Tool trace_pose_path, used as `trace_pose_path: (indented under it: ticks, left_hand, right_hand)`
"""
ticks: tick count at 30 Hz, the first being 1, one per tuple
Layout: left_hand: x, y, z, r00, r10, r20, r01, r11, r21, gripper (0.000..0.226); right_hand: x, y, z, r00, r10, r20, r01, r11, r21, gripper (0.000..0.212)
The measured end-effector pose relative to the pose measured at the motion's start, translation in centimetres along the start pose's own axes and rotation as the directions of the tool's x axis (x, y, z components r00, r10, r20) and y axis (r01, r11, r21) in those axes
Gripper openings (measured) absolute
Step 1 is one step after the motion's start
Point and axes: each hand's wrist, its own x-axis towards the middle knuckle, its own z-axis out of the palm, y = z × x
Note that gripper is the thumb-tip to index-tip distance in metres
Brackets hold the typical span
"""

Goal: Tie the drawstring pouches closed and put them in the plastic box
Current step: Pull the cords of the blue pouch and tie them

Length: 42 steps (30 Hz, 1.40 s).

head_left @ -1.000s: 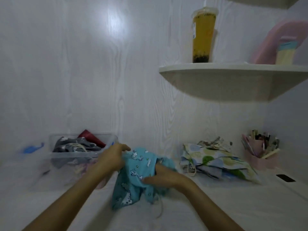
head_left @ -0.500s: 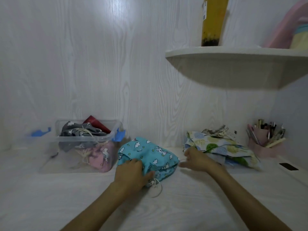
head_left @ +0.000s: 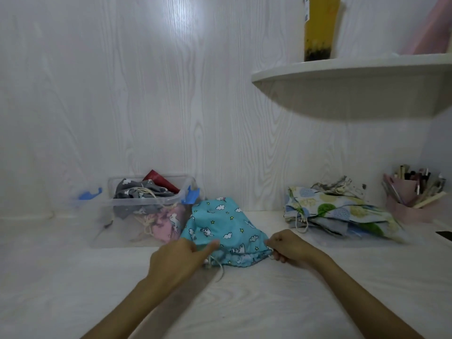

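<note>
Since half a second ago the right hand [head_left: 289,245] has drawn in from the stack at the right to the near right corner of the teal pouch [head_left: 226,231], and the left hand [head_left: 181,256] has slid to its near left corner. Now the right fingers are curled and appear to pinch the drawstring at the gathered hem, while the left hand rests on the cloth with thumb stretched across it; whether its other fingers grip the cord [head_left: 220,270] trailing beside them cannot be told. That pouch lies flat on the tabletop [head_left: 73,289], its mouth toward the person, partly gathered but not tied. By my reading the job is about midway: the plastic box [head_left: 146,204], just left of the pouch and nearly touching it, already holds a grey pouch [head_left: 137,190], a pink one [head_left: 171,222] and something red, while a stack of patterned pouches [head_left: 340,211] waits to the right. Room is good: bare tabletop in front of both forearms allows pulling the cords outward, and the box's open top is a short lift away. The pen holder [head_left: 411,199] and a dark object [head_left: 444,234] at the right edge sit well apart from the hands.
</note>
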Motion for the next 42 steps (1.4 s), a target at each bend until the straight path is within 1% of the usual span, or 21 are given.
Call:
trace_pose_path:
  ticks: [3,5,6,8,10,11,14,16,19,21,24,26,27,28,29,31,33,36,38,40,42]
  left_hand:
    - [-1.2,1.8,2.0,0.989,0.063,0.135,-0.085,0.983,0.163,0.055]
    - [-1.5,1.8,3.5,0.992,0.09,0.089,-0.107,0.971,0.215,0.047]
    - [-1.5,1.5,3.7,0.993,0.116,0.035,-0.12,0.973,0.196,0.034]
    - [-1.3,0.5,3.6,0.978,0.201,-0.06,-0.189,0.969,0.158,0.024]
    - [-1.2,-1.0,3.1,0.967,0.24,-0.085,-0.229,0.965,0.128,0.026]
    - [-1.0,-2.0,2.8,0.971,0.224,-0.084,-0.215,0.971,0.104,0.026]
    - [-0.3,-5.2,2.3,0.994,0.083,-0.067,-0.084,0.996,-0.014,0.023]
    - [-0.3,-7.4,2.0,0.997,-0.016,-0.077,0.015,1.0,-0.015,0.025]
    - [-1.2,-10.5,0.9,0.963,-0.137,-0.233,0.157,0.985,0.071,0.026]
    - [-2.0,-12.2,-0.1,0.947,-0.179,-0.266,0.201,0.978,0.058,0.025]
    - [-1.6,-12.9,-1.0,0.973,-0.205,-0.109,0.21,0.977,0.038,0.022]
    - [-1.0,-12.1,-2.3,0.958,-0.242,0.157,0.259,0.96,-0.104,0.022]
    - [-1.0,-11.1,-3.4,0.92,-0.241,0.31,0.308,0.932,-0.189,0.035]
    - [-1.0,-9.9,-4.4,0.879,-0.218,0.424,0.338,0.912,-0.233,0.052]
    - [-1.0,-8.8,-5.2,0.868,-0.181,0.463,0.31,0.926,-0.218,0.068]
    - [-1.1,-5.8,-5.4,0.925,-0.067,0.375,0.126,0.983,-0.134,0.078]
    - [-1.4,-2.6,-3.7,0.939,0.069,0.338,-0.02,0.989,-0.145,0.066]
    - [-1.8,1.0,1.0,0.933,0.12,0.338,-0.084,0.989,-0.119,0.045]
    - [-1.8,2.2,3.7,0.967,0.082,0.242,-0.068,0.995,-0.066,0.035]
    - [-1.8,2.6,5.0,0.991,0.072,0.113,-0.064,0.995,-0.073,0.021]
    - [-1.6,2.4,5.2,0.994,0.089,0.069,-0.083,0.994,-0.077,0.015]
  right_hand:
    - [-2.3,-0.5,-0.7,0.997,0.018,0.076,-0.013,0.998,-0.069,0.022]
    - [-3.8,0.0,-1.5,0.998,0.036,0.052,-0.019,0.955,-0.297,0.03]
    - [-4.4,0.2,-1.9,0.999,0.023,0.023,-0.012,0.914,-0.405,0.035]
    - [-5.4,0.7,-2.8,0.999,-0.03,-0.019,0.018,0.878,-0.478,0.026]
    - [-6.6,0.9,-3.9,0.996,-0.056,-0.074,0.021,0.913,-0.408,0.03]
    - [-7.0,1.0,-4.3,0.993,-0.036,-0.114,-0.002,0.95,-0.311,0.035]
    - [-7.5,1.9,-5.4,0.974,0.046,-0.22,-0.067,0.994,-0.088,0.037]
    - [-7.5,3.2,-5.9,0.965,0.078,-0.25,-0.103,0.991,-0.088,0.038]
    - [-7.6,5.5,-6.9,0.919,0.142,-0.368,-0.182,0.98,-0.075,0.042]
    - [-7.8,6.4,-7.5,0.885,0.219,-0.411,-0.254,0.967,-0.031,0.039]
    - [-7.8,6.0,-7.7,0.928,0.271,-0.255,-0.245,0.961,0.13,0.031]
    - [-8.2,4.6,-7.8,0.954,0.292,-0.067,-0.263,0.923,0.28,0.006]
    - [-8.3,3.8,-7.9,0.954,0.299,-0.009,-0.282,0.911,0.3,0.018]
    - [-8.3,3.1,-8.0,0.955,0.295,-0.003,-0.285,0.925,0.251,0.032]
    - [-8.1,2.3,-8.1,0.962,0.269,-0.053,-0.258,0.954,0.153,0.041]
    - [-7.4,0.9,-7.1,0.96,0.154,-0.232,-0.177,0.981,-0.082,0.049]
    - [-7.0,-0.7,-4.8,0.975,0.011,-0.223,-0.059,0.976,-0.208,0.044]
    - [-6.6,-2.6,0.6,0.998,-0.051,-0.038,0.034,0.931,-0.363,0.035]
    - [-6.3,-3.1,3.2,0.996,-0.038,-0.079,0.002,0.91,-0.414,0.031]
    - [-6.1,-3.2,4.0,0.983,-0.067,-0.171,-0.023,0.88,-0.474,0.016]
    - [-5.7,-3.3,3.6,0.972,-0.095,-0.217,-0.015,0.889,-0.457,0.019]
